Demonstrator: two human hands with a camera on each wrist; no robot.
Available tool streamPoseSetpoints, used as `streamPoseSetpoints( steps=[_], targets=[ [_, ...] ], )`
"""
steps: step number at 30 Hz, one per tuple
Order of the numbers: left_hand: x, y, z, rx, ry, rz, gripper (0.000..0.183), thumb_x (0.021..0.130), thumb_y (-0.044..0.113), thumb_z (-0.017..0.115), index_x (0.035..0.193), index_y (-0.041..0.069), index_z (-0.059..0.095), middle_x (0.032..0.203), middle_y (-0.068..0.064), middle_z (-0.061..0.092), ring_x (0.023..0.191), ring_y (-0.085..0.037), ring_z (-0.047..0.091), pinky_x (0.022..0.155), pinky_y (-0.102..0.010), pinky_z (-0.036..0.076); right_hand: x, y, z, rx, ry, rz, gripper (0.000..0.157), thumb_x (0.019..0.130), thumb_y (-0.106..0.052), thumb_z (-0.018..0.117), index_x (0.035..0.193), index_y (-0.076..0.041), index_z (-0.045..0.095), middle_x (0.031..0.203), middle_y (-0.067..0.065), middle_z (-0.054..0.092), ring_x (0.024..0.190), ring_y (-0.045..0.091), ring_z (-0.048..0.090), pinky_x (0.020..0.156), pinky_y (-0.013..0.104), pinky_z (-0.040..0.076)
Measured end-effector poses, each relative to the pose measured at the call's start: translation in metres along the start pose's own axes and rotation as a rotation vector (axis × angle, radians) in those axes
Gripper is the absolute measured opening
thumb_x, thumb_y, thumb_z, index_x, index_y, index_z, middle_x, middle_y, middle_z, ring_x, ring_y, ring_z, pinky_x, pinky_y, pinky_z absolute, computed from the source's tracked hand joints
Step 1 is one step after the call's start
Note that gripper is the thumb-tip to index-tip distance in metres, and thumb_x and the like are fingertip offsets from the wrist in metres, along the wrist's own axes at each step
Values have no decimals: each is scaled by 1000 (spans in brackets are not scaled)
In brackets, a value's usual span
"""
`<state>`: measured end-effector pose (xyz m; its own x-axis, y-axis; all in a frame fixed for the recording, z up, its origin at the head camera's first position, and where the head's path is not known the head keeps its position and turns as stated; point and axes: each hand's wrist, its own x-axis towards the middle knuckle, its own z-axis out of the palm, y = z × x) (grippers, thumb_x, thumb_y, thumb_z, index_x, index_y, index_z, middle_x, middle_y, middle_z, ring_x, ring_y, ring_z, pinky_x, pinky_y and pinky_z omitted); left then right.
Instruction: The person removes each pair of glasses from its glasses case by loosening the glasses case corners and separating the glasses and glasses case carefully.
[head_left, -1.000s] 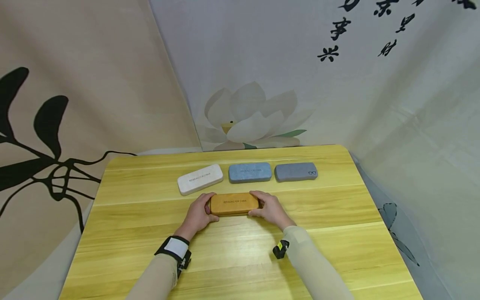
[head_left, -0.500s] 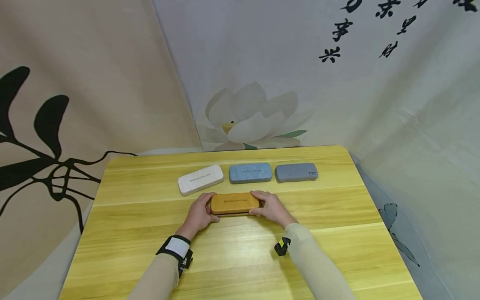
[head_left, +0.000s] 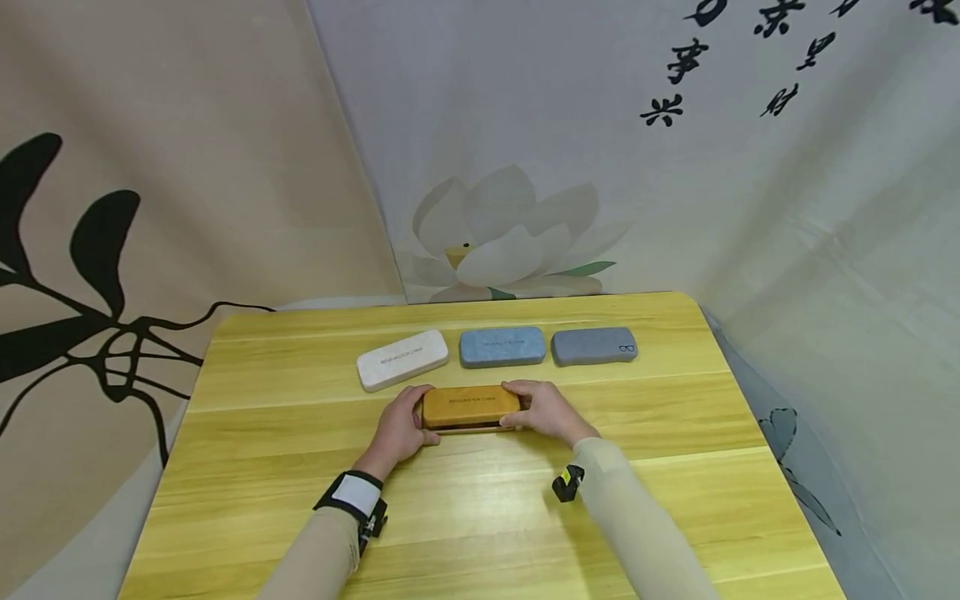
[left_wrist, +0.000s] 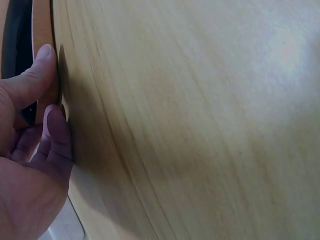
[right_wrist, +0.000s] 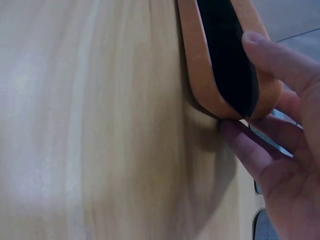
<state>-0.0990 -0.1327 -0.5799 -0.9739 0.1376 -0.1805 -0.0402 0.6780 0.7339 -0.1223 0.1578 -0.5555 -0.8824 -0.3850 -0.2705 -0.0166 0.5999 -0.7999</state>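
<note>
The left hand (head_left: 397,429) and right hand (head_left: 553,410) are gripping opposite ends of the orange case (head_left: 471,407) on the table (head_left: 480,517), fingers (right_wrist: 254,154) bending closely round it. Its lid (right_wrist: 267,93) is gaping slightly; I'm fearing a slip of the right thumb (right_wrist: 276,56) could let it snap down.

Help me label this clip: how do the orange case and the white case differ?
The orange case is ajar, its dark interior showing, while the white case looks closed. The left hand and right hand hold the orange case; neither holds the white case. The orange case sits nearly level across the head view; the white case slants. Both are long, with rounded corners and lettering on top.
</note>
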Motion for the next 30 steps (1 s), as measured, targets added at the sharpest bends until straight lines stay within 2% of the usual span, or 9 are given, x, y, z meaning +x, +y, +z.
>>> streamPoseSetpoints(
  steps=[3,6,10,14,17,19,22,26,30],
  targets=[
    [0,0,0,-4,1,-2,90,63,1,98,143,7,57,109,-7,60,72,-16,51,64,-30,45,1,-1,-2,31,-26,13,74,86,-28,86,150,-9,55,153,13,53,103,30,73,104,45,51],
    [0,0,0,-3,3,-4,90,63,1,98,143,8,57,109,-7,60,72,-16,51,64,-30,46,2,-2,-3,52,-51,19,73,87,-26,85,151,-7,53,152,16,53,71,27,72,87,38,56],
    [0,-1,2,2,3,-8,91,63,2,98,143,8,57,109,-7,60,72,-16,52,64,-29,46,3,-2,-5,40,-60,15,72,88,-26,85,150,-7,54,145,13,60,70,20,67,78,31,51],
    [0,-2,3,4,0,-8,91,63,2,98,144,8,56,109,-7,59,73,-16,52,64,-30,46,4,-1,-7,75,-83,16,72,89,-26,83,151,-6,53,112,11,74,72,25,68,74,30,50],
    [0,-1,3,4,3,-3,92,63,2,98,144,7,56,108,-7,59,73,-16,52,65,-30,47,4,1,-8,103,-100,13,71,91,-26,82,151,-5,52,86,8,74,73,31,71,69,30,50],
    [-1,-1,4,6,2,-2,93,63,2,98,145,7,56,108,-7,59,73,-16,52,65,-30,47,5,3,-8,107,-104,7,70,92,-27,81,151,-5,52,81,7,72,72,29,69,68,29,49],
    [-2,-1,3,3,3,3,94,62,2,99,146,7,55,108,-7,60,72,-15,52,64,-30,48,4,3,-8,93,-104,2,68,92,-29,80,151,-6,53,86,4,71,72,22,62,70,31,48],
    [-2,0,2,-3,10,20,96,62,2,99,147,6,55,112,-9,61,69,-14,52,63,-30,48,5,3,-10,87,-100,-7,66,94,-30,78,150,-6,54,116,9,73,80,16,58,75,32,48],
    [-1,1,0,10,19,33,98,61,2,99,148,6,53,118,-11,62,68,-15,52,63,-30,48,6,0,-12,89,-96,-21,64,96,-32,76,150,-6,54,130,13,68,69,15,49,65,30,43]
  ],
)
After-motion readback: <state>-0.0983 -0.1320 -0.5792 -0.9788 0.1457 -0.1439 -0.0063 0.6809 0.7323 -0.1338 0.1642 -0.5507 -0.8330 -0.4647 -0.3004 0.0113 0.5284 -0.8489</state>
